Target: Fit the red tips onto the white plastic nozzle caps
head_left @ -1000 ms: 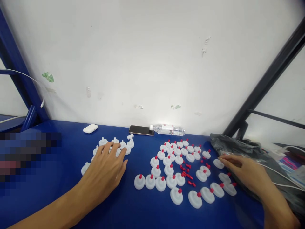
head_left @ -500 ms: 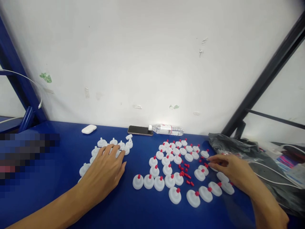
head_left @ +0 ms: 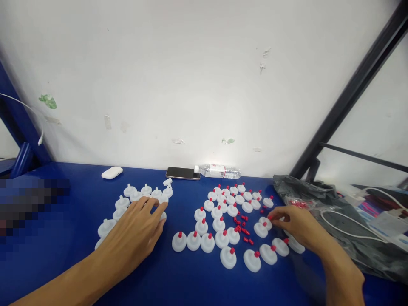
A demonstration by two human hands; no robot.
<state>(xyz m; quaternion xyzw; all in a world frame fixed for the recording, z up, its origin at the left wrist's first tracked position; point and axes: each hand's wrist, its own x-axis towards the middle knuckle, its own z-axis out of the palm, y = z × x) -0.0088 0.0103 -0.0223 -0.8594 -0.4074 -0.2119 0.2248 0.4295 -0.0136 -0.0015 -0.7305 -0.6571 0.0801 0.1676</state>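
On the blue table, my left hand (head_left: 142,223) rests over a group of white discs with bare spouts (head_left: 122,202), its fingers spread and curved down. My right hand (head_left: 291,223) pinches a small red cap (head_left: 270,217) at the top of a white disc (head_left: 265,222). White discs with red caps (head_left: 208,242) stand in rows around a loose pile of small red caps (head_left: 245,231). My right hand partly hides some discs beside it.
Along the wall lie a white earphone case (head_left: 112,172), a black phone (head_left: 182,173) and a clear bottle (head_left: 217,171) on its side. At the right are a dark plastic bag (head_left: 342,238), a bag of red caps (head_left: 300,204) and a white cable (head_left: 328,225).
My right hand has moved from near the loose caps to a disc, where its fingertips now meet at a red cap. The camera view has shifted a little; my left hand stays over the bare discs.
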